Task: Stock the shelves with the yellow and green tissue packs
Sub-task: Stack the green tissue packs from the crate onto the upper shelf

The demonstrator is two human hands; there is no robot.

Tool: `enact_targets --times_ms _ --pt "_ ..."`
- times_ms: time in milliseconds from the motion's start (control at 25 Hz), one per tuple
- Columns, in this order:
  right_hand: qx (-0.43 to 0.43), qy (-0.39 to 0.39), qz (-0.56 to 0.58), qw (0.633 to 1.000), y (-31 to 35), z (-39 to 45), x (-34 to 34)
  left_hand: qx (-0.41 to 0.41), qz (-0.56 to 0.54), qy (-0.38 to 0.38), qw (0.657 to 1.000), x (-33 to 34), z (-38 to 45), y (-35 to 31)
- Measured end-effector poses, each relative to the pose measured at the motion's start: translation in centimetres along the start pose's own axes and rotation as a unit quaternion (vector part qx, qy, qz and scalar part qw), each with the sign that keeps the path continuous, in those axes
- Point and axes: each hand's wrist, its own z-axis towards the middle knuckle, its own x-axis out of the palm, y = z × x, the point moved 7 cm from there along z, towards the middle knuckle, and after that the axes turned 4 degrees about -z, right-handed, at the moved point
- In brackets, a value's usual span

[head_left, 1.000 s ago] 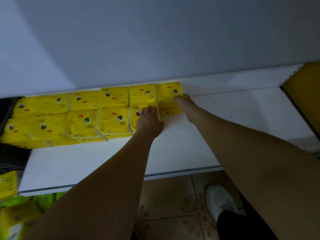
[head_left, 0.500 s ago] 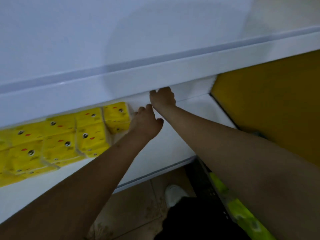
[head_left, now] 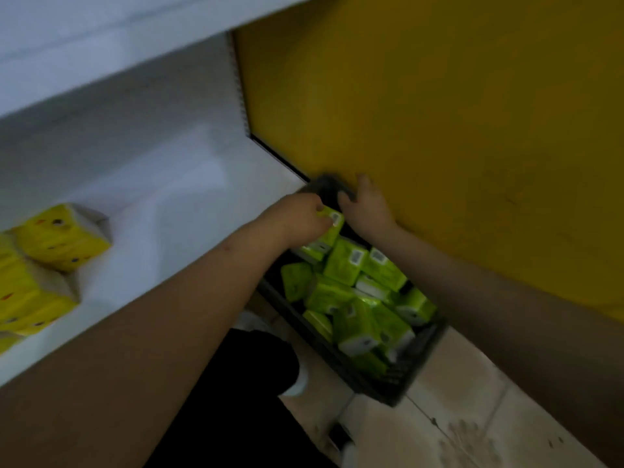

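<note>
Both hands reach into the black crate (head_left: 395, 376) below the white shelf (head_left: 175, 231), the left hand (head_left: 300, 217) pinching a green pack (head_left: 332, 228) at its top and the right hand (head_left: 368, 207) spread at the crate's far end, so I think it is best to grip the pack well and lift it straight up to the shelf beside the yellow packs (head_left: 57, 238).

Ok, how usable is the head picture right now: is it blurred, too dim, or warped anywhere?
Head view: dim overall, both forearms in shadow; motion blur smears the black crate, the green tissue packs and both hands, so the left hand seems to grip a pack while the right hand cannot be read; wide-angle bending tilts the white shelf; yellow tissue packs are soft, no glare.
</note>
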Motion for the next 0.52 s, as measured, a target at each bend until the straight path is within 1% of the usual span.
enact_targets --times_ms 80,160,240,320,400,520 --pt "0.059 0.049 -0.029 0.997 -7.6 -3.3 2.7 -0.003 -0.004 0.031 1.0 4.7 -0.2 -1.9" --pt "0.137 0.12 -0.036 0.983 -14.2 -6.9 7.1 -0.008 -0.03 0.025 0.999 9.1 -1.1 -1.9" --pt "0.187 0.189 -0.053 0.963 -19.1 -10.2 12.5 -0.02 -0.038 0.039 0.998 12.4 -2.2 -0.9" --pt "0.223 0.228 -0.06 0.946 -22.1 -12.6 17.1 -0.025 -0.034 0.064 0.997 13.9 -2.2 -0.1" --pt "0.268 0.214 -0.013 0.939 -22.7 -14.2 19.9 -0.037 -0.05 0.06 0.996 13.6 -1.8 0.9" --pt "0.326 0.193 0.043 0.924 -21.8 -15.2 20.9 -0.055 -0.063 0.043 0.996 12.5 -0.8 2.5"
